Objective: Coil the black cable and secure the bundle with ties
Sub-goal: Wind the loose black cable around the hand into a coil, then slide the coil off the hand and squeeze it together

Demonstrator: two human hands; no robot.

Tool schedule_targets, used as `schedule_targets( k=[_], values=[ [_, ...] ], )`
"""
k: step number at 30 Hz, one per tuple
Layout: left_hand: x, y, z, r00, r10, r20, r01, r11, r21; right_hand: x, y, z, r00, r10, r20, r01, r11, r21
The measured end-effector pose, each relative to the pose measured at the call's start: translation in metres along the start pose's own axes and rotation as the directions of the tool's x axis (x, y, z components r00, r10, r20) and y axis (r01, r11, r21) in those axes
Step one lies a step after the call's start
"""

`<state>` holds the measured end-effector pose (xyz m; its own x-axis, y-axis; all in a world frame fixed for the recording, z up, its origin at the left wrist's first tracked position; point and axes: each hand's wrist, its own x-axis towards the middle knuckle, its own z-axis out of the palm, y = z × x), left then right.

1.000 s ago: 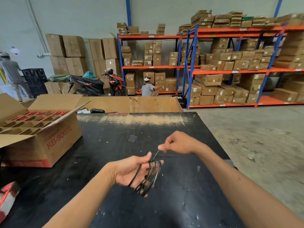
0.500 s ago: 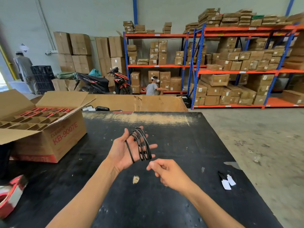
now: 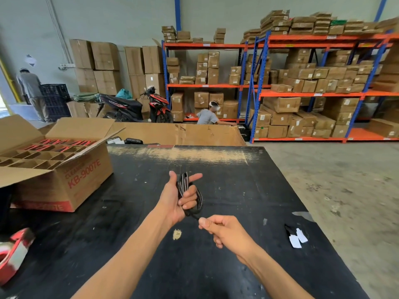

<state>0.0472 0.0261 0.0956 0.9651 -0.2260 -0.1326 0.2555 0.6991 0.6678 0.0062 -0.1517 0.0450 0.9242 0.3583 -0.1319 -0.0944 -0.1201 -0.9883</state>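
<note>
1. The left hand [image 3: 174,199] is raised above the black table [image 3: 248,190], palm turned inward, thumb and index finger pointing up.
2. The black cable [image 3: 190,196], wound into several loops, sits in that hand: the lower fingers curl over the loops and pin them to the palm.
3. One end of the cable runs down from the bundle to the right hand [image 3: 224,230], just below.
4. The right hand is closed into a loose fist, thumb and forefinger pinched together on that end.
5. Near the right edge of the table lie a few small white and black tags [image 3: 295,236], well apart from both hands.
6. An open cardboard box [image 3: 71,182] with dividers stands on the table's left side.
</note>
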Motion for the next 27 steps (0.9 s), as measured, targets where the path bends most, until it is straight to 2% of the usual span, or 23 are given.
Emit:
schedule_targets(
  k=[3, 8, 15, 22, 25, 27],
  values=[
    [0.001, -0.001, -0.006, 1.0, -0.01, -0.006, 0.01, 1.0, 0.006, 0.0, -0.002, -0.002, 1.0, 0.01, -0.029, -0.009, 0.999, 0.044],
    [-0.011, -0.006, -0.002, 0.998, -0.053, 0.034, 0.051, 0.998, 0.043, 0.005, -0.006, -0.001, 0.992, 0.118, -0.05, -0.09, 0.917, 0.388],
    [-0.024, -0.014, 0.005, 0.997, -0.039, 0.063, 0.034, 0.996, 0.081, 0.001, -0.013, 0.01, 0.994, 0.11, -0.002, -0.093, 0.857, 0.507],
    [-0.017, -0.023, -0.006, 1.0, 0.001, 0.004, -0.001, 0.996, 0.09, -0.001, -0.019, 0.022, 0.981, 0.159, -0.115, -0.048, 0.764, 0.643],
    [-0.013, -0.035, -0.008, 0.992, 0.073, -0.104, -0.063, 0.993, 0.101, 0.0, -0.015, 0.031, 0.938, 0.152, -0.31, 0.058, 0.816, 0.575],
    [-0.01, -0.043, -0.011, 0.978, 0.121, -0.167, -0.107, 0.99, 0.091, -0.001, -0.011, 0.038, 0.914, 0.055, -0.401, 0.107, 0.923, 0.37]
  ],
)
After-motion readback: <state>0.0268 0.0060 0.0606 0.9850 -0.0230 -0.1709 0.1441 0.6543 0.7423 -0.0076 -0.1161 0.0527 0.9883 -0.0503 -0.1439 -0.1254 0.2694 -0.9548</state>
